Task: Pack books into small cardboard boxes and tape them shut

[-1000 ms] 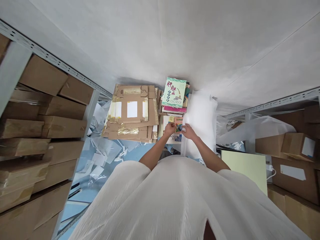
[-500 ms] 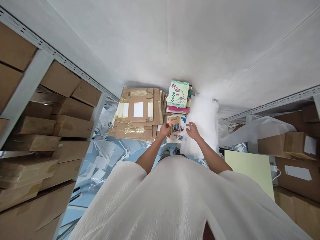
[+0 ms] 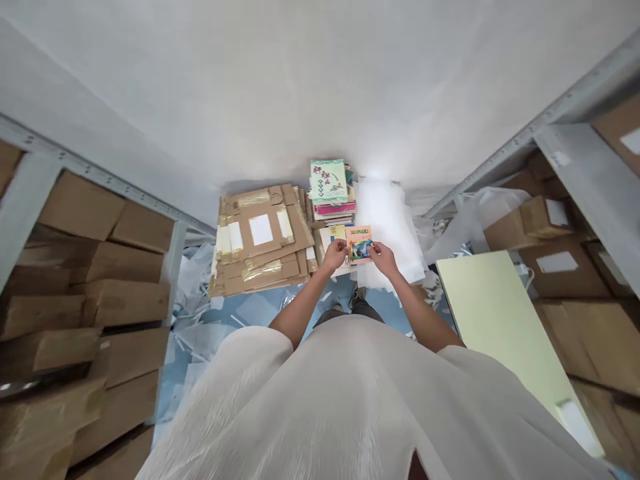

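Observation:
A small book with an orange-pink cover and a colourful picture is held up between my two hands. My left hand pinches its left edge. At its right edge, the fingers of my right hand are closed on the cover. Partly hidden behind it lies another book with a white and yellow cover. Just beyond is a stack of books, topped by a green-and-white book with red lettering. White foam sheets lie to the right of the stack.
Flattened cardboard boxes are piled on the left. Racks of cardboard cartons stand on both sides. A pale green board is at my right. Paper scraps litter the blue floor.
My right hand has closed on the small book's right edge; before, it was apart from it. The book has moved right, off the white book below. The view has turned to the right.

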The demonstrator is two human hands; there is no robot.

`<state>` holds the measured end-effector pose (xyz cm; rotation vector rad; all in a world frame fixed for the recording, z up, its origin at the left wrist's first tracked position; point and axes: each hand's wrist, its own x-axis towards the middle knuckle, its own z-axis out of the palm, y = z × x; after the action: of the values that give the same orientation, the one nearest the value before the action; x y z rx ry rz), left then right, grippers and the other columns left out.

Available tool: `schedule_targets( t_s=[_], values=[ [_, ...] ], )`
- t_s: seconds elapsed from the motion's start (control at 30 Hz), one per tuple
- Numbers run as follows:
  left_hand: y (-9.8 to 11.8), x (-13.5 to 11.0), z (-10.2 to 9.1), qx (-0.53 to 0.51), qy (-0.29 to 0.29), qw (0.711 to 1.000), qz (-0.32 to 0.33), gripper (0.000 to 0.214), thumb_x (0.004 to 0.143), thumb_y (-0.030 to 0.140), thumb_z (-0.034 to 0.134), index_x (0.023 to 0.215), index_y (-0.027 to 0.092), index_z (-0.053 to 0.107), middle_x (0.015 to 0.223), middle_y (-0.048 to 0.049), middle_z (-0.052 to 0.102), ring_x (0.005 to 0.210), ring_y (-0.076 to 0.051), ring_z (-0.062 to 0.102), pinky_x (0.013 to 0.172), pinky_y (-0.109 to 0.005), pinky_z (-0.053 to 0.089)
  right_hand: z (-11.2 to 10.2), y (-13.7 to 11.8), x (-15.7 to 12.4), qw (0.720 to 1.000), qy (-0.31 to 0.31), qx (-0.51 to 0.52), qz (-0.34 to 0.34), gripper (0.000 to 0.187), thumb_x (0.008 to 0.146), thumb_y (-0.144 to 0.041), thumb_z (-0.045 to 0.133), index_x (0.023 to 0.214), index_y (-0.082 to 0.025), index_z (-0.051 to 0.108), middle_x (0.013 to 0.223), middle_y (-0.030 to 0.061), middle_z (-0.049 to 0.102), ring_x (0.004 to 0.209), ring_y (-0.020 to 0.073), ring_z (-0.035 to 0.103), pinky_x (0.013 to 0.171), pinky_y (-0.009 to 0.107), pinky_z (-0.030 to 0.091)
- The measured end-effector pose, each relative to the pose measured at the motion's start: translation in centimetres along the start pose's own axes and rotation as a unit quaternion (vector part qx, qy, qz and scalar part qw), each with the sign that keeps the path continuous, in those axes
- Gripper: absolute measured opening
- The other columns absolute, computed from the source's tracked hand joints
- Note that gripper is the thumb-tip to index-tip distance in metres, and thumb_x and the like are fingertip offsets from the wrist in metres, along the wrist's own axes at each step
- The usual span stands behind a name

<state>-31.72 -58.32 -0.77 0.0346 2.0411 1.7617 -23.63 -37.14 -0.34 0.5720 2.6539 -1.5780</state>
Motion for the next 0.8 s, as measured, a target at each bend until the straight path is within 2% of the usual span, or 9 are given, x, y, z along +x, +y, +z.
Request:
schedule_targets(
  t_s=[0.1,0.2,0.4,0.57,0.7,0.8],
  values=[
    [0.7,0.0,3.3,0.036,-0.072,0.997,0.007,0.02,0.091,0.029,0.078,0.087,0.025,0.059,0.078,0.0,0.066,0.08,-0.021,0.069,0.083,-0.036,0.058,-3.2,1.7,-3.3,0.996,0.08,-0.028,0.018,0.051,0.097,-0.067,0.061,0.11,-0.022,0.081,0.103,0.0115,0.083,0.098,0.03,0.075,0.093,0.041,0.059],
    [1.6,-0.1,7.8,0.067,-0.137,0.988,0.016,0.015,0.09,0.026,0.076,0.086,0.024,0.061,0.082,-0.001,0.069,0.086,-0.022,0.071,0.088,-0.037,0.059,-6.5,3.8,-6.8,0.988,0.14,-0.031,0.058,0.047,0.097,-0.065,0.062,0.106,-0.023,0.082,0.1,0.0109,0.083,0.097,0.0303,0.075,0.091,0.04,0.059],
    [2.9,-2.2,18.2,0.106,-0.229,0.968,0.008,0.006,0.087,0.02,0.076,0.09,0.022,0.072,0.096,-0.0035,0.079,0.097,-0.024,0.077,0.095,-0.038,0.062,-12.0,8.6,-13.6,0.956,0.245,0.022,0.161,0.036,0.092,-0.058,0.068,0.099,-0.025,0.079,0.094,0.0076,0.084,0.091,0.0302,0.077,0.085,0.039,0.059],
    [3.0,-4.8,27.0,0.183,-0.311,0.933,0.014,0.014,0.089,0.017,0.077,0.102,0.022,0.081,0.103,-0.0048,0.083,0.099,-0.024,0.08,0.093,-0.034,0.062,-16.4,13.0,-19.5,0.932,0.296,0.036,0.205,0.028,0.091,-0.049,0.064,0.096,-0.026,0.077,0.088,0.0069,0.082,0.084,0.0283,0.075,0.081,0.038,0.057],
    [2.7,-7.3,34.8,0.241,-0.354,0.903,0.034,0.018,0.09,0.019,0.08,0.107,0.021,0.083,0.105,-0.0059,0.085,0.104,-0.025,0.081,0.093,-0.033,0.062,-20.2,16.7,-23.5,0.905,0.337,0.054,0.254,0.032,0.092,-0.042,0.061,0.11,-0.025,0.081,0.092,0.0077,0.084,0.087,0.0282,0.076,0.08,0.037,0.057],
    [2.2,-9.4,40.4,0.278,-0.371,0.886,0.023,0.024,0.092,0.023,0.081,0.115,0.021,0.081,0.109,-0.0066,0.085,0.105,-0.025,0.081,0.087,-0.03,0.061,-23.3,19.5,-26.0,0.89,0.35,0.074,0.282,0.034,0.093,-0.038,0.061,0.115,-0.023,0.082,0.095,0.0092,0.085,0.09,0.0284,0.077,0.082,0.037,0.059]
  ],
)
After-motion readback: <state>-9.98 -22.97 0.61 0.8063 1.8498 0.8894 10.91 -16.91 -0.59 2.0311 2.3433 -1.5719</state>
